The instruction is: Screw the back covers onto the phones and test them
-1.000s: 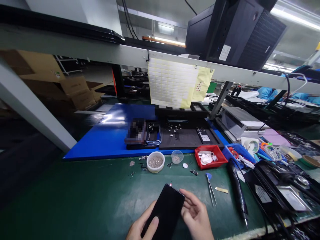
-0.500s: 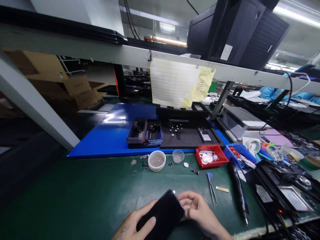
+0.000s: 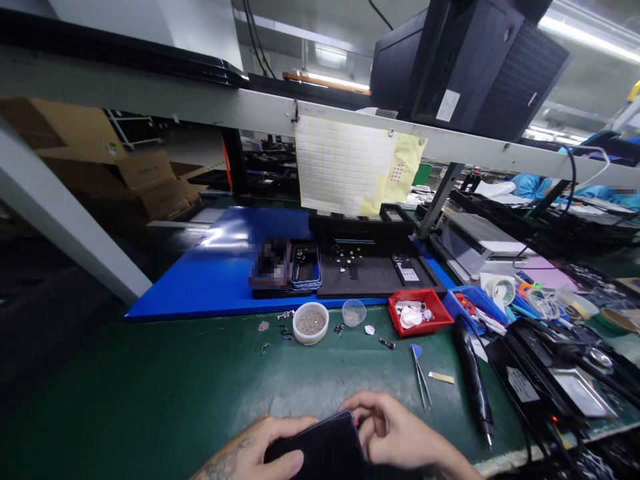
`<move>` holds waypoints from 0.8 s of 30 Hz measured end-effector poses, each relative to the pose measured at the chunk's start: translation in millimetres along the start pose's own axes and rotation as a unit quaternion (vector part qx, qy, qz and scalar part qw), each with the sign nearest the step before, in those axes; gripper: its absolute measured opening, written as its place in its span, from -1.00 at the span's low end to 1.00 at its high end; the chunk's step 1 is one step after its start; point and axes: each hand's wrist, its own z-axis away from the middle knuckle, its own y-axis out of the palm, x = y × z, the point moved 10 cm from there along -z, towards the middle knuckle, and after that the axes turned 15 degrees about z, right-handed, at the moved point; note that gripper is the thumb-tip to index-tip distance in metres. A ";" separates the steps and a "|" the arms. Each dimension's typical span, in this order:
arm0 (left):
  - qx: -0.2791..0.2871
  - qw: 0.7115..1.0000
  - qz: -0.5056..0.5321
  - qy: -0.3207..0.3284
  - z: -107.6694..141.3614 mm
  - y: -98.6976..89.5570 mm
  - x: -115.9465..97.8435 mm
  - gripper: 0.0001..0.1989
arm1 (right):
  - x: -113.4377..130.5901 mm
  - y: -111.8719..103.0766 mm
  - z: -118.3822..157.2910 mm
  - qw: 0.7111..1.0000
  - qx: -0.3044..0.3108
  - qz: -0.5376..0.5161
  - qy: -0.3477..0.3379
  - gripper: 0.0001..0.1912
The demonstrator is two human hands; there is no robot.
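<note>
A black smartphone (image 3: 320,450), its dark glass side up, is tilted near the bottom of the view, and its lower end is cut off by the frame. My left hand (image 3: 263,453) grips it from the left, with the thumb lying over the glass. At the phone's upper right corner, my right hand (image 3: 390,433) is closed, its fingers curled against the edge. A small red spot shows by those fingertips; what it is I cannot make out. On the bench to the right lie tweezers (image 3: 421,377) with a blue tip and a black electric screwdriver (image 3: 475,383).
A white dish (image 3: 311,338) of tiny screws and a clear cup (image 3: 354,313) stand ahead. Behind lie a blue mat (image 3: 200,267), a black tray (image 3: 340,288) and phone frames (image 3: 306,265). Red bin (image 3: 420,323) and blue bin (image 3: 475,310) are right. A shelf beam (image 3: 265,103) crosses above.
Both hands and the phone have moved lower in the view. My right fingers have curled in closer around the phone's upper right corner, and a red spot now shows there.
</note>
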 end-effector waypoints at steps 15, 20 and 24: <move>0.084 0.988 0.125 0.015 -9.8 9.4 -0.8 -0.66 | 20.6 -10.4 -8.3 0.998 0.042 0.039 0.001 -0.60; 0.074 0.933 0.352 0.004 -25.2 25.5 27.8 -0.64 | 30.0 -16.6 -8.5 0.993 0.027 -0.100 -0.056 -0.27; 0.109 0.825 0.544 -0.105 -38.6 78.4 75.8 -0.62 | 30.8 -15.7 -9.6 0.980 -0.085 -0.082 -0.160 -0.13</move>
